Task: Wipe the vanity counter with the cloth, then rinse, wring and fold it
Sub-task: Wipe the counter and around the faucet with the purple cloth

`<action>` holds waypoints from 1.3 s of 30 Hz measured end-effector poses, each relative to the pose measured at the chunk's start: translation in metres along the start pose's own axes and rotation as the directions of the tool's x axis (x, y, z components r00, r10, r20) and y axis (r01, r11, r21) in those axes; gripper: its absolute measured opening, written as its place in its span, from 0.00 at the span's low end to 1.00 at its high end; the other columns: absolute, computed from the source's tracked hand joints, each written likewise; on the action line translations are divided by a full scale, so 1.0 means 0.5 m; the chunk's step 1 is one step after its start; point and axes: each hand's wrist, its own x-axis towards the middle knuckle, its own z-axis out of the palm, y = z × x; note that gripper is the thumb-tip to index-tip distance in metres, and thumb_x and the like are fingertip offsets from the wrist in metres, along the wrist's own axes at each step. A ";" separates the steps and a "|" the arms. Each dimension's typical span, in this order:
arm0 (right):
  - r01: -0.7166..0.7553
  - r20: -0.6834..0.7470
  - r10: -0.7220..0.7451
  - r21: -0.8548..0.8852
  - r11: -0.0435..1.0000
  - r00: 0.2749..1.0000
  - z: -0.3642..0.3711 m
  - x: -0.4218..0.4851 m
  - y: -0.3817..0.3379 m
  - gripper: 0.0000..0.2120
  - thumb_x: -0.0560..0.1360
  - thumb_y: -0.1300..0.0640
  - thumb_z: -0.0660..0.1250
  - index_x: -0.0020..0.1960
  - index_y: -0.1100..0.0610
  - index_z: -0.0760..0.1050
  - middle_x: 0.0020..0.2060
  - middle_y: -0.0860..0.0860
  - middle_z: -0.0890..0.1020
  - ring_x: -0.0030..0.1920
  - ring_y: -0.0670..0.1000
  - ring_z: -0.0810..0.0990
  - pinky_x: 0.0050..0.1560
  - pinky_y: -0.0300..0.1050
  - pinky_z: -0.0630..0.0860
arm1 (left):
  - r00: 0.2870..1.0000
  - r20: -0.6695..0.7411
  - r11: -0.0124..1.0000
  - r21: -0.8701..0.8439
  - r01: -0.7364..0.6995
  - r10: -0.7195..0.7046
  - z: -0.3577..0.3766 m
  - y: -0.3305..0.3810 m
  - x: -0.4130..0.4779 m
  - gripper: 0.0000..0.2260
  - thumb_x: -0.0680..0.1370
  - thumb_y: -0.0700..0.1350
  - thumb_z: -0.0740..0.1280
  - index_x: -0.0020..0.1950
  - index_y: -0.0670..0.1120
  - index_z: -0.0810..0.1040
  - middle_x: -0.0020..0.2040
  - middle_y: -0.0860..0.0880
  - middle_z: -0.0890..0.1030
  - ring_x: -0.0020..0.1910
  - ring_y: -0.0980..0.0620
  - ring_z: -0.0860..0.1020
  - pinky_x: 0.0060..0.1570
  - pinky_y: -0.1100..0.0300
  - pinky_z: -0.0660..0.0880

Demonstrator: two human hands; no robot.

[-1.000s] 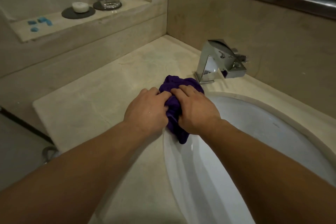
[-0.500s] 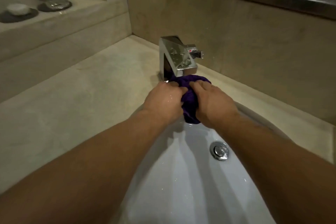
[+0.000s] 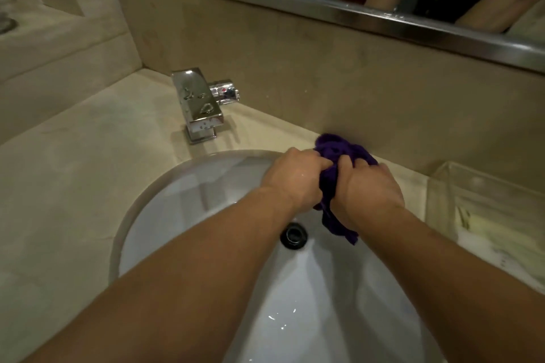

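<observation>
Reaching over the glossy white basin, past the round dark drain — left hand and right hand knuckles-up, fingers clamped round the bunched purple cloth, soft and crumpled at the far rim — beyond, blocky chrome faucet.

A beige stone vanity counter holds a sunken white oval basin, a square chrome tap and a clear tray.

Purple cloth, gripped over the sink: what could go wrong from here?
1. Both the left hand and right hand grip the crumpled purple cloth at the far rim of the white basin; squeezed water may land on the beige stone counter.
2. The clear plastic tray sits close to the right; splashes may reach it.
</observation>
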 end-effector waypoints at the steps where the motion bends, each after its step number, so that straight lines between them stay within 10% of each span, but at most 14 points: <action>1: -0.035 0.020 0.037 -0.067 0.997 0.999 -0.002 -0.012 0.009 0.29 0.77 0.45 0.61 0.72 0.59 0.61 0.62 0.57 0.77 0.61 0.58 0.77 0.71 0.53 0.62 | 1.000 0.014 1.000 -0.016 -0.019 0.019 0.005 0.020 -0.002 0.16 0.71 0.40 0.67 0.57 0.52 0.81 0.51 0.51 0.79 0.51 0.46 0.76 0.53 0.49 0.77; 7: -0.058 0.183 0.103 -0.238 0.970 0.978 -0.034 -0.089 0.061 0.24 0.80 0.45 0.61 0.70 0.56 0.67 0.61 0.50 0.79 0.62 0.52 0.78 0.76 0.57 0.49 | 0.989 0.086 0.992 -0.040 -0.121 0.124 0.034 0.117 -0.023 0.16 0.73 0.42 0.69 0.60 0.52 0.80 0.54 0.50 0.79 0.54 0.47 0.76 0.55 0.50 0.77; 14: -0.131 0.147 0.153 -0.151 0.980 0.977 0.009 -0.083 0.078 0.46 0.75 0.38 0.63 0.78 0.67 0.49 0.72 0.63 0.68 0.72 0.60 0.67 0.76 0.52 0.56 | 0.988 0.038 0.988 0.018 -0.153 0.152 0.050 0.127 -0.032 0.18 0.75 0.46 0.71 0.65 0.49 0.76 0.60 0.48 0.76 0.58 0.46 0.74 0.49 0.54 0.70; 32: 0.364 0.057 -0.395 0.290 0.885 0.917 -0.021 0.136 -0.006 0.36 0.76 0.54 0.64 0.79 0.59 0.52 0.79 0.56 0.58 0.78 0.54 0.57 0.78 0.43 0.52 | 0.968 0.027 0.962 0.118 0.246 -0.251 -0.049 -0.023 0.015 0.22 0.75 0.43 0.63 0.68 0.55 0.70 0.61 0.54 0.75 0.60 0.48 0.72 0.49 0.54 0.70; 39: 0.386 0.168 -0.456 0.329 0.862 0.874 -0.059 0.156 -0.014 0.39 0.78 0.57 0.63 0.82 0.59 0.44 0.81 0.57 0.50 0.81 0.53 0.51 0.79 0.44 0.49 | 0.987 -0.018 0.976 0.149 0.161 -0.161 -0.121 0.003 -0.043 0.27 0.78 0.48 0.62 0.77 0.53 0.62 0.74 0.51 0.67 0.70 0.48 0.66 0.67 0.51 0.68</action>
